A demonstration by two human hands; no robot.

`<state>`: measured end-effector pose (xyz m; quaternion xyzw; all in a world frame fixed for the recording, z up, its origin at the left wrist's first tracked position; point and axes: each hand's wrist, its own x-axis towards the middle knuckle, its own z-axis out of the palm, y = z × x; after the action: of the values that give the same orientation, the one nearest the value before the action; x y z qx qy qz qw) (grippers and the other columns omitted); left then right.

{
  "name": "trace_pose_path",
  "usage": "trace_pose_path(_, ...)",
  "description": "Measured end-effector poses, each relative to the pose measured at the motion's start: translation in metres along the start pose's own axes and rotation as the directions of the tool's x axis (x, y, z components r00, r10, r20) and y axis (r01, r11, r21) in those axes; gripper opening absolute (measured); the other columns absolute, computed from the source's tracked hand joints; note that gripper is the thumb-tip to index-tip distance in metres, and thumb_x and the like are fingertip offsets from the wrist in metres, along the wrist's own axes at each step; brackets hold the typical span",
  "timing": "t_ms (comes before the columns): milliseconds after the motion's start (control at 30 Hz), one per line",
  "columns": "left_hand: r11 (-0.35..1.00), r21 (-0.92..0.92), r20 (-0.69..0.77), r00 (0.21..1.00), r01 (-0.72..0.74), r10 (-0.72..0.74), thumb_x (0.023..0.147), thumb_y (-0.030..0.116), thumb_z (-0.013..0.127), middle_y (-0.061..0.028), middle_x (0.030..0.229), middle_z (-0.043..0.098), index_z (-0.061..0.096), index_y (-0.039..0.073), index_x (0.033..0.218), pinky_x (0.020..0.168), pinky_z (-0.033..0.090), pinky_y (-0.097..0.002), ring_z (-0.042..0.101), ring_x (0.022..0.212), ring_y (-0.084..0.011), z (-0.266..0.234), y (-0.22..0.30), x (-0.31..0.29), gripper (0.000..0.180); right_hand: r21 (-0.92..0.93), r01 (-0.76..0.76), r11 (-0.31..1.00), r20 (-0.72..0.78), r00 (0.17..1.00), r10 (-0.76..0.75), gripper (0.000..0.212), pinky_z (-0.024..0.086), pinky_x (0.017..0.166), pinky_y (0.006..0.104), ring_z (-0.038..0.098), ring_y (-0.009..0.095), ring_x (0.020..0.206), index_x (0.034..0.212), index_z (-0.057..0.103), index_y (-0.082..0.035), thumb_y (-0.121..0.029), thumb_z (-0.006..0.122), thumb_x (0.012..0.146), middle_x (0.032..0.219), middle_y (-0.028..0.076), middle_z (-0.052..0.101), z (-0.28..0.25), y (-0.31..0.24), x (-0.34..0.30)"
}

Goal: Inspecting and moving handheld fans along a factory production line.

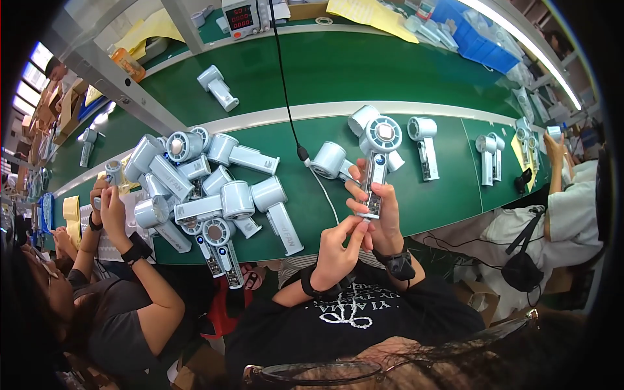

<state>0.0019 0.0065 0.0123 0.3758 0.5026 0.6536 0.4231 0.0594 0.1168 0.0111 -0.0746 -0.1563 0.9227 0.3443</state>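
Note:
My right hand (385, 218) is wrapped round the handle of a light-blue handheld fan (375, 170). The fan stands upright, its round head away from me, and the open handle shows parts inside. At the handle's base my left hand (337, 255) is closed in a pinch. A white cable (323, 188) runs down into those fingers from a black cord (283, 84) overhead. Its tip is covered by the fingers, so I cannot tell whether it sits in the fan. Just beyond the held fan lie more fans, one of them a light-blue fan (329, 160) on its side.
A heap of light-blue fans (224, 195) covers the left of the green bench (312, 237); some overhang its front edge. Several fans stand at right, near a co-worker's hand (554, 148). Another person's hands (112, 208) work at left. A power supply (240, 17) and blue bin (478, 39) are behind.

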Motion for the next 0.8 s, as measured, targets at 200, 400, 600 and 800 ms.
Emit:
trace_pose_path(200, 0.976, -0.179, -0.002, 0.992, 0.123, -0.125, 0.098, 0.008, 0.047, -0.0058, 0.062, 0.058, 0.057, -0.006, 0.090, 0.053, 0.047, -0.0234, 0.057, 0.055, -0.0109, -0.003, -0.004, -0.003, 0.019, -0.256, 0.128, 0.958, -0.004, 0.991, -0.133, 0.052, 0.042, 0.047, 0.0190, 0.041, 0.009, 0.068, 0.126, 0.038, -0.002, -0.008, 0.060, 0.080, 0.098, 0.008, 0.042, 0.006, 0.002, 0.000)
trace_pose_path(400, 0.958, -0.218, 0.008, 0.982, 0.185, -0.188, 0.100, 0.013, 0.046, -0.0068, 0.064, 0.057, 0.056, -0.007, 0.092, 0.055, 0.048, -0.0237, 0.055, 0.055, -0.0123, -0.005, -0.003, -0.005, 0.024, -0.434, 0.248, 0.866, 0.089, 0.968, -0.233, 0.057, 0.041, 0.044, 0.0187, 0.042, 0.009, 0.064, 0.127, 0.037, -0.004, -0.009, 0.065, 0.078, 0.098, 0.009, 0.043, -0.001, 0.008, 0.001)
trace_pose_path(600, 0.961, -0.207, 0.039, 0.983, 0.183, -0.179, 0.098, 0.009, 0.047, -0.0052, 0.063, 0.059, 0.058, -0.007, 0.093, 0.056, 0.049, -0.0229, 0.057, 0.057, -0.0104, -0.007, -0.004, -0.007, 0.020, -0.381, 0.243, 0.892, 0.174, 0.967, -0.188, 0.060, 0.045, 0.045, 0.0214, 0.048, 0.011, 0.066, 0.127, 0.036, -0.004, -0.007, 0.067, 0.077, 0.099, 0.011, 0.044, -0.009, 0.003, -0.002)
trace_pose_path(800, 0.987, -0.021, 0.138, 0.979, 0.156, -0.152, 0.095, 0.005, 0.054, -0.0114, 0.080, 0.068, 0.062, -0.010, 0.100, 0.071, 0.052, -0.0231, 0.066, 0.078, -0.0142, -0.016, -0.011, -0.004, 0.018, -0.475, 0.252, 0.843, 0.262, 0.955, -0.138, 0.073, 0.050, 0.050, 0.0288, 0.054, 0.017, 0.071, 0.133, 0.030, -0.006, -0.011, 0.072, 0.074, 0.108, 0.015, 0.042, -0.005, -0.004, 0.000)
